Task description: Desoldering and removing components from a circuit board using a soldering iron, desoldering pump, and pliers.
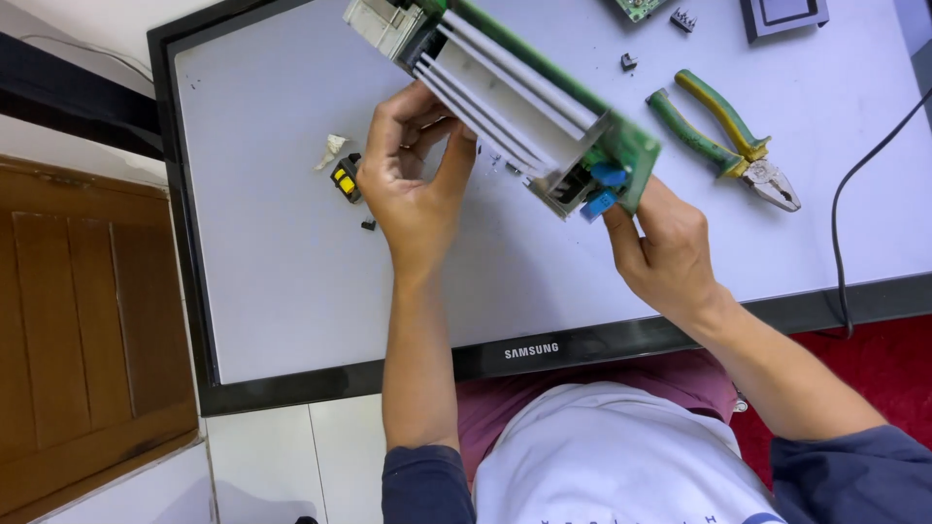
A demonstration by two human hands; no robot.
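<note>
White panel surface [291, 272]: circuit board assembly [515, 97] held above it, left hand [413, 184] gripping the heatsink rails, right hand [660, 247] clasping the capacitor end. Recommend steady two-handed support, avoiding component pressure.

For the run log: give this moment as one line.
left hand: grips heatsink side of circuit board | right hand: holds board's near end by blue parts | board: lifted, tilted | pliers: on flat monitor, untouched
</note>
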